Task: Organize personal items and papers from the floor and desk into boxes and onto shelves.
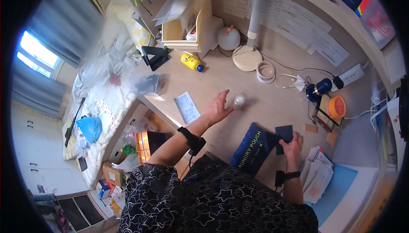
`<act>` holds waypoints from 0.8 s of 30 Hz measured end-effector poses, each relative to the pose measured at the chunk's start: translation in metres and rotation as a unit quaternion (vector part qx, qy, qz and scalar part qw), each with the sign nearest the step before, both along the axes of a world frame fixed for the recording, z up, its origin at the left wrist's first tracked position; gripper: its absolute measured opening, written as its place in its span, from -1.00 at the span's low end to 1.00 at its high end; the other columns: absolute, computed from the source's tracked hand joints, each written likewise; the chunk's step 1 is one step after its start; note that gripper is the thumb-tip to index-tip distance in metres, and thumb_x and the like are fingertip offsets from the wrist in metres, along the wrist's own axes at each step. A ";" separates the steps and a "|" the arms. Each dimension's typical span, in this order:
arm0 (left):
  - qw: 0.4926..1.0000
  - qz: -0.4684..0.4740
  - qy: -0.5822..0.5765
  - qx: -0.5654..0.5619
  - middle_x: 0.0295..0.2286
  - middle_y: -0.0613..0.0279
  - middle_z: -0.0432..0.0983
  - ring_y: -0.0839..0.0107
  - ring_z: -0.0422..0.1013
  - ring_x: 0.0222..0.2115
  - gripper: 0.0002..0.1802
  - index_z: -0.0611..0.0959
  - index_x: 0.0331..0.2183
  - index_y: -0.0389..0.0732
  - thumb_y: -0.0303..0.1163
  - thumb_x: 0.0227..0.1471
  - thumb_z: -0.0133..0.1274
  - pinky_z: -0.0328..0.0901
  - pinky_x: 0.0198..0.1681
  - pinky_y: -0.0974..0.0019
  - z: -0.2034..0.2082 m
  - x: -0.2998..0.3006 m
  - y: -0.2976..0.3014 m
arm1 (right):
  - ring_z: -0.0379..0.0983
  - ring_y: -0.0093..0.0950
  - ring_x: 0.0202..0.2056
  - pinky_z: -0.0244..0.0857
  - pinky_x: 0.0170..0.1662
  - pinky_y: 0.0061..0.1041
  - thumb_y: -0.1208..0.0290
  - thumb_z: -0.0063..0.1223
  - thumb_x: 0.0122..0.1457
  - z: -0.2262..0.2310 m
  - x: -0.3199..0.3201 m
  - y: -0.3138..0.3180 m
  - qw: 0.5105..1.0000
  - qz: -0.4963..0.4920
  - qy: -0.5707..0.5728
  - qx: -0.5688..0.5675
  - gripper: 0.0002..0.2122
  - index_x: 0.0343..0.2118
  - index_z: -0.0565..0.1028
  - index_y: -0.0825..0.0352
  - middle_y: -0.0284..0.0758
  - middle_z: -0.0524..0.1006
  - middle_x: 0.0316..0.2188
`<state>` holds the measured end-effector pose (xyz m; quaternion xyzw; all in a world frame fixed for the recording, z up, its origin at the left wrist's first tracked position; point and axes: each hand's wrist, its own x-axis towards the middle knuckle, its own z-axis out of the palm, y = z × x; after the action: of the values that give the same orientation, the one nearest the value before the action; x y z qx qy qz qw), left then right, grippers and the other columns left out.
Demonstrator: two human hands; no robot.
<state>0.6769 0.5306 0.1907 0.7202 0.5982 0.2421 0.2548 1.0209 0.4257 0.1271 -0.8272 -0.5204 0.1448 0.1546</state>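
My left hand (218, 108) is stretched over the middle of the desk with its fingers apart. Right beside its fingertips stands a small clear bottle (239, 101) with a pale top; whether they touch I cannot tell. On the right, my right hand (292, 147) grips the edge of a dark blue, flat, card-like piece (284, 133). Just left of that hand lies a navy pouch (254, 148) with yellow-green lettering. A handwritten paper slip (187, 107) rests left of my left hand.
A yellow bottle (191, 62), a lamp base (247, 58) and a coiled white cable (266, 72) sit farther back. To the right are an orange round tub (336, 107) and stacked papers (317, 174). The desk's left edge borders a bed (104, 101).
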 end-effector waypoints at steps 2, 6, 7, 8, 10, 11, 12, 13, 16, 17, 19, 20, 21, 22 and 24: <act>1.000 -0.007 -0.023 -0.015 -0.21 0.04 0.32 0.18 0.37 -0.28 -0.31 0.25 -0.02 -0.19 -0.16 -0.18 0.12 0.29 -0.23 0.21 0.006 -0.009 -0.006 | 0.23 -0.16 -0.12 0.16 -0.07 -0.29 0.19 0.29 -0.39 0.000 0.001 -0.002 0.999 -0.004 -0.032 0.027 -0.35 -0.13 0.33 0.27 -0.14 0.34 -0.23; 0.997 0.058 0.014 -0.054 -0.28 0.05 0.37 0.22 0.38 -0.31 -0.37 0.32 -0.06 -0.22 -0.22 -0.19 0.15 0.32 -0.27 0.25 0.007 -0.051 -0.013 | 0.24 -0.15 -0.14 0.16 -0.07 -0.30 0.20 0.28 -0.35 -0.003 -0.003 -0.008 0.996 -0.012 -0.060 0.058 -0.39 -0.14 0.34 0.29 -0.13 0.35 -0.25; 0.997 0.065 0.024 -0.044 -0.29 0.05 0.37 0.21 0.38 -0.31 -0.41 0.35 -0.09 -0.22 -0.23 -0.19 0.13 0.31 -0.26 0.24 0.002 -0.066 -0.010 | 0.24 -0.15 -0.15 0.17 -0.07 -0.30 0.21 0.28 -0.33 0.000 -0.005 -0.009 0.996 -0.016 -0.057 0.067 -0.40 -0.14 0.35 0.30 -0.13 0.35 -0.25; 0.996 0.078 0.036 -0.030 -0.30 0.05 0.37 0.20 0.38 -0.31 -0.45 0.37 -0.11 -0.22 -0.25 -0.18 0.12 0.31 -0.26 0.24 -0.003 -0.083 -0.005 | 0.25 -0.15 -0.15 0.17 -0.08 -0.30 0.22 0.28 -0.31 0.002 -0.008 -0.007 0.995 -0.014 -0.052 0.081 -0.41 -0.14 0.35 0.30 -0.13 0.35 -0.25; 0.995 0.084 0.053 0.008 -0.28 0.04 0.37 0.15 0.36 -0.27 -0.50 0.39 -0.14 -0.22 -0.28 -0.18 0.09 0.29 -0.23 0.21 -0.006 -0.105 0.015 | 0.27 -0.16 -0.18 0.18 -0.09 -0.30 0.27 0.28 -0.28 -0.013 0.001 -0.016 0.991 -0.010 -0.082 0.101 -0.43 -0.13 0.35 0.31 -0.13 0.36 -0.25; 0.990 0.082 0.096 0.058 -0.26 0.05 0.36 0.12 0.32 -0.21 -0.51 0.40 -0.14 -0.20 -0.30 -0.19 0.08 0.27 -0.19 0.20 -0.013 -0.117 0.029 | 0.28 -0.19 -0.18 0.19 -0.10 -0.32 0.31 0.27 -0.25 -0.018 0.004 -0.019 0.990 0.008 -0.065 0.122 -0.45 -0.13 0.34 0.32 -0.13 0.37 -0.24; 0.985 0.068 0.138 0.075 -0.22 0.07 0.34 0.13 0.28 -0.17 -0.50 0.40 -0.13 -0.19 -0.33 -0.21 0.09 0.25 -0.16 0.19 -0.003 -0.117 0.042 | 0.30 -0.22 -0.18 0.20 -0.11 -0.34 0.34 0.25 -0.22 -0.025 0.007 -0.024 0.988 0.019 -0.050 0.142 -0.47 -0.12 0.34 0.32 -0.14 0.37 -0.24; 0.981 0.060 0.171 0.076 -0.19 0.07 0.32 0.14 0.27 -0.15 -0.50 0.39 -0.13 -0.18 -0.33 -0.20 0.07 0.23 -0.15 0.17 -0.002 -0.118 0.058 | 0.30 -0.22 -0.18 0.20 -0.11 -0.34 0.34 0.25 -0.22 -0.031 0.010 -0.030 0.988 0.011 -0.058 0.145 -0.47 -0.12 0.34 0.32 -0.14 0.37 -0.24; 0.966 0.055 0.221 0.124 -0.13 0.08 0.27 0.15 0.23 -0.11 -0.51 0.37 -0.10 -0.16 -0.33 -0.16 -0.01 0.20 -0.13 0.13 -0.014 -0.143 0.101 | 0.26 -0.17 -0.14 0.16 -0.06 -0.32 0.39 0.22 -0.19 -0.032 -0.005 -0.043 0.953 -0.067 0.165 0.244 -0.49 -0.12 0.33 0.38 -0.10 0.36 -0.24; 0.954 0.066 0.244 0.161 -0.09 0.08 0.25 0.14 0.21 -0.09 -0.52 0.35 -0.08 -0.15 -0.34 -0.14 -0.06 0.18 -0.11 0.11 -0.021 -0.157 0.112 | 0.27 -0.19 -0.15 0.16 -0.08 -0.34 0.40 0.19 -0.16 -0.014 -0.019 -0.047 0.971 -0.071 0.117 0.195 -0.53 -0.12 0.33 0.38 -0.10 0.37 -0.25; 0.950 0.053 0.273 0.142 -0.03 0.09 0.19 0.15 0.15 -0.04 -0.53 0.33 -0.04 -0.14 -0.38 -0.09 -0.18 0.15 -0.10 0.05 -0.029 -0.173 0.135 | 0.28 -0.22 -0.16 0.16 -0.09 -0.36 0.42 0.17 -0.13 0.013 -0.046 -0.054 0.984 -0.081 0.058 0.149 -0.55 -0.13 0.34 0.38 -0.11 0.37 -0.25; 0.944 0.041 0.283 0.164 -0.02 0.10 0.17 0.15 0.14 -0.03 -0.54 0.33 -0.05 -0.14 -0.39 -0.08 -0.20 0.14 -0.10 0.05 -0.037 -0.177 0.146 | 0.28 -0.23 -0.18 0.17 -0.09 -0.37 0.43 0.15 -0.12 0.021 -0.061 -0.059 0.979 -0.081 0.059 0.175 -0.57 -0.13 0.34 0.39 -0.12 0.37 -0.25; 0.946 0.034 0.275 0.170 -0.02 0.10 0.17 0.15 0.14 -0.03 -0.54 0.33 -0.05 -0.14 -0.39 -0.08 -0.20 0.14 -0.10 0.05 -0.036 -0.177 0.152 | 0.29 -0.24 -0.19 0.17 -0.10 -0.38 0.44 0.14 -0.11 0.030 -0.076 -0.063 0.974 -0.083 0.063 0.201 -0.58 -0.14 0.34 0.39 -0.13 0.37 -0.25; 0.940 0.007 0.289 0.181 -0.05 0.11 0.20 0.18 0.16 -0.05 -0.56 0.35 -0.07 -0.14 -0.38 -0.08 -0.20 0.15 -0.12 0.07 -0.035 -0.177 0.156 | 0.29 -0.24 -0.19 0.17 -0.10 -0.38 0.44 0.14 -0.11 0.041 -0.090 -0.063 0.973 -0.089 0.055 0.206 -0.58 -0.14 0.34 0.39 -0.13 0.37 -0.25; 0.935 -0.029 0.298 0.190 -0.09 0.13 0.22 0.21 0.18 -0.08 -0.59 0.37 -0.10 -0.13 -0.38 -0.08 -0.19 0.16 -0.15 0.09 -0.029 -0.177 0.164 | 0.29 -0.25 -0.21 0.18 -0.12 -0.40 0.45 0.10 -0.08 0.064 -0.122 -0.060 0.977 -0.090 0.007 0.193 -0.62 -0.15 0.35 0.39 -0.14 0.37 -0.26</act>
<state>0.5003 0.6950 0.1612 0.8114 0.5683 0.1180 -0.0694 0.8987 0.3655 0.1912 -0.8244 -0.4606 0.0324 0.3274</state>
